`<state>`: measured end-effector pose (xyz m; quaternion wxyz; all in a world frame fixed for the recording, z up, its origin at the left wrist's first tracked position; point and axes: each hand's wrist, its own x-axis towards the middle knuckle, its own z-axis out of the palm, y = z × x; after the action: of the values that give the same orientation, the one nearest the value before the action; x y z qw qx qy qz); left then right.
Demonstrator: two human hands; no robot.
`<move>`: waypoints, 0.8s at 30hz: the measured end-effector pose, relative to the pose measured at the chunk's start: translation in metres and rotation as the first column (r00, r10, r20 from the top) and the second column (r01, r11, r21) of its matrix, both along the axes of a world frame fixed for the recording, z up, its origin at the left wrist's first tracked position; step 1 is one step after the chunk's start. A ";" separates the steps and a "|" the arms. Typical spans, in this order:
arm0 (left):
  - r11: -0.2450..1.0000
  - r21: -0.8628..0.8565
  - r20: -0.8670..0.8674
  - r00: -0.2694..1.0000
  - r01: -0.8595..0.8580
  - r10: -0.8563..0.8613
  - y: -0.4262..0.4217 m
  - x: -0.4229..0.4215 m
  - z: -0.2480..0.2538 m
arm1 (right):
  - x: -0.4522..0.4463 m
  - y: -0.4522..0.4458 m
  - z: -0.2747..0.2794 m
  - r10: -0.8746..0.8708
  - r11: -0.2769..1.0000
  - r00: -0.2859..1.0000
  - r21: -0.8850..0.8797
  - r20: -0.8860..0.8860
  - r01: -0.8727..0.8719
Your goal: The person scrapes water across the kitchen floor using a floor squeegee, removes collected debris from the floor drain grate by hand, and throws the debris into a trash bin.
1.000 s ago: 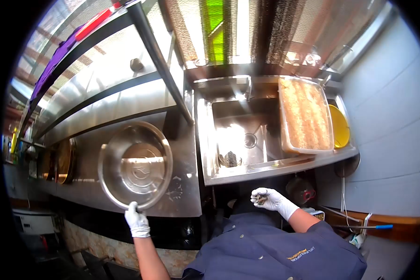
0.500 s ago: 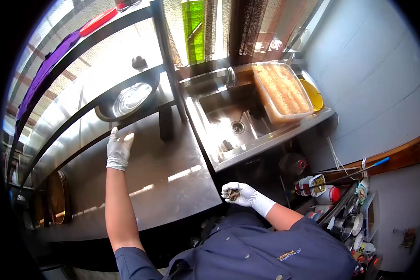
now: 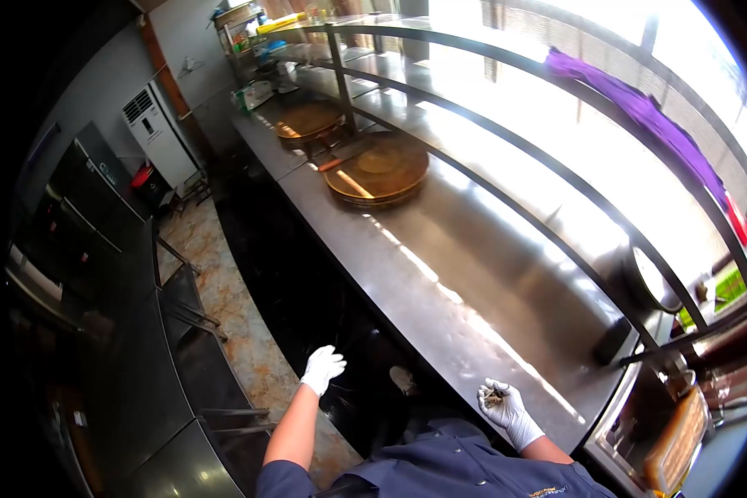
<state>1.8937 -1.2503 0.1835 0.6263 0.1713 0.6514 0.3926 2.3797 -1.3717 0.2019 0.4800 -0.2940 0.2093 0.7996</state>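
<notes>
My left hand (image 3: 324, 368), in a white glove, is held out over the dark floor beside the steel counter, fingers apart and nothing in it. My gloved right hand (image 3: 505, 408) is at the counter's front edge, its fingers curled round a crumpled grey-brown scrap (image 3: 494, 397) too small to name. Ahead, the steel counter (image 3: 440, 241) stretches away with a streak of sunlight along it. The steel basin (image 3: 649, 278) stands on the shelf at the right, partly behind the rails.
Two round wooden boards (image 3: 379, 169) lie farther along the counter, with a knife on the nearer one. A purple cloth (image 3: 639, 112) hangs on the upper shelf. The filled tray (image 3: 677, 440) is at the lower right. Low dark tables (image 3: 133, 373) line the left.
The view has swung left, away from the sink and along the counter. My left hand let go of the basin earlier and has come down from the shelf. My right hand still holds the scrap.
</notes>
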 end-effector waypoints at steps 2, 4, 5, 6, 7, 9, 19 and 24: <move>0.980 -0.058 -0.150 0.972 -0.193 0.182 -0.027 -0.102 -0.049 | -0.048 0.075 -0.013 0.113 0.992 0.993 0.054 -0.026 -0.112; 0.925 -0.044 -0.090 0.923 -0.378 0.373 -0.099 -0.208 -0.128 | -0.100 0.151 -0.017 0.172 0.985 0.985 -0.003 -0.023 -0.172; 0.883 -0.123 -0.162 0.887 -0.452 0.432 -0.147 -0.247 -0.142 | -0.132 0.182 -0.023 0.220 0.975 0.975 0.041 -0.042 -0.218; 0.785 -0.239 -0.268 0.816 -0.571 0.512 -0.176 -0.257 -0.141 | -0.162 0.220 -0.029 0.265 0.961 0.962 0.092 -0.061 -0.259; 0.880 -0.475 -0.582 0.738 0.031 -0.340 -0.211 -0.271 -0.112 | -0.196 0.257 -0.019 0.308 0.949 0.945 0.111 -0.108 -0.297; 0.481 -0.847 -0.517 -0.142 0.226 -0.844 -0.247 -0.286 -0.084 | -0.265 0.326 -0.013 0.429 0.901 0.900 0.100 -0.080 -0.421; 0.796 -0.598 -0.659 0.509 0.092 -0.554 0.024 -0.389 -0.144 | -0.630 0.619 0.025 0.575 0.816 0.808 0.162 -0.129 -0.555; 0.804 -0.581 -0.667 0.492 0.126 -0.559 0.094 -0.509 -0.156 | -0.755 0.742 0.038 0.477 0.879 0.870 0.079 -0.126 -0.470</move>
<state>1.3842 -1.1567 0.0273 0.3423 0.3098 0.8863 -0.0349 1.6244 -0.6295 0.2402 0.2600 -0.2675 0.1461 0.9162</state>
